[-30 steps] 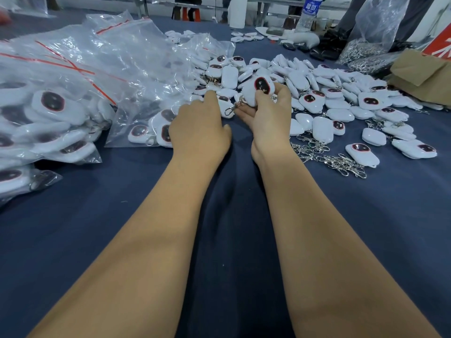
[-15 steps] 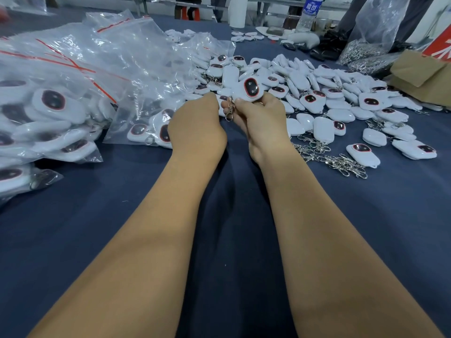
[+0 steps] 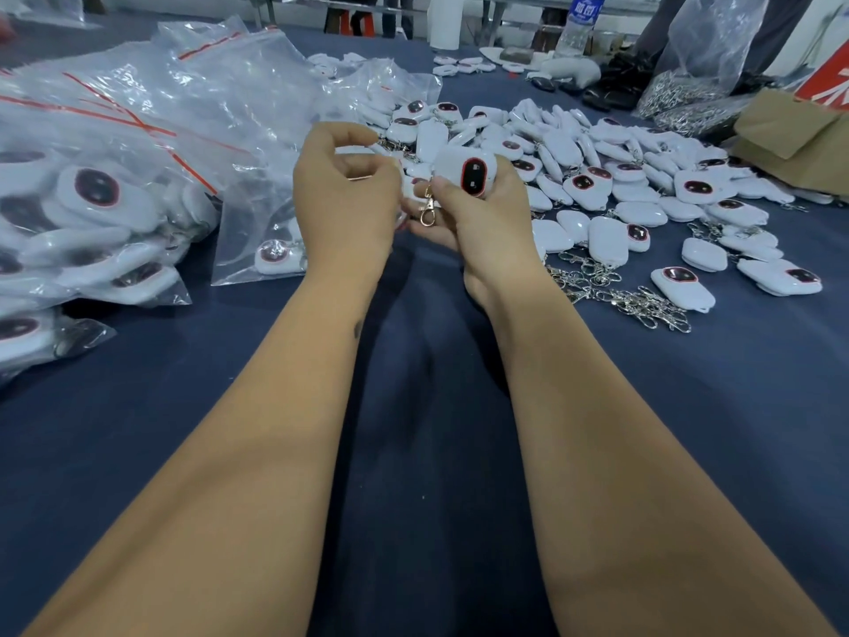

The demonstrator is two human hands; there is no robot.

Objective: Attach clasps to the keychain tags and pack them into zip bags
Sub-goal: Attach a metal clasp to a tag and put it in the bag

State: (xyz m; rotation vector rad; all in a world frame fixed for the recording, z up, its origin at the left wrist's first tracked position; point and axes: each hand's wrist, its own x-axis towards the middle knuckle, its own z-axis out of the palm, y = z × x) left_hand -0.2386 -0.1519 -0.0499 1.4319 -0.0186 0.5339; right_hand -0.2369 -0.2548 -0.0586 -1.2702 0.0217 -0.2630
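Note:
My right hand point(image 3: 487, 223) grips a white keychain tag point(image 3: 466, 172) with a dark, red-rimmed oval window, held just above the blue tablecloth point(image 3: 427, 452). A small metal clasp point(image 3: 427, 212) hangs from the tag's lower left, under my right thumb. My left hand point(image 3: 344, 200) is close beside it with fingers curled, and its lower fingertips meet the clasp from the left. A clear zip bag point(image 3: 257, 186) with a red strip lies just behind my left hand, with a couple of tags inside.
Filled zip bags point(image 3: 92, 213) are heaped at the left. Several loose tags point(image 3: 620, 186) spread across the right, with a tangle of loose clasps point(image 3: 615, 294) in front. A brown paper bag point(image 3: 790, 131), a bag of clasps point(image 3: 680, 94) and a bottle point(image 3: 581, 20) stand at the back.
Both hands have come up and toward me with the tag. The tag has turned so that its window faces me, and the clasp now hangs between my hands.

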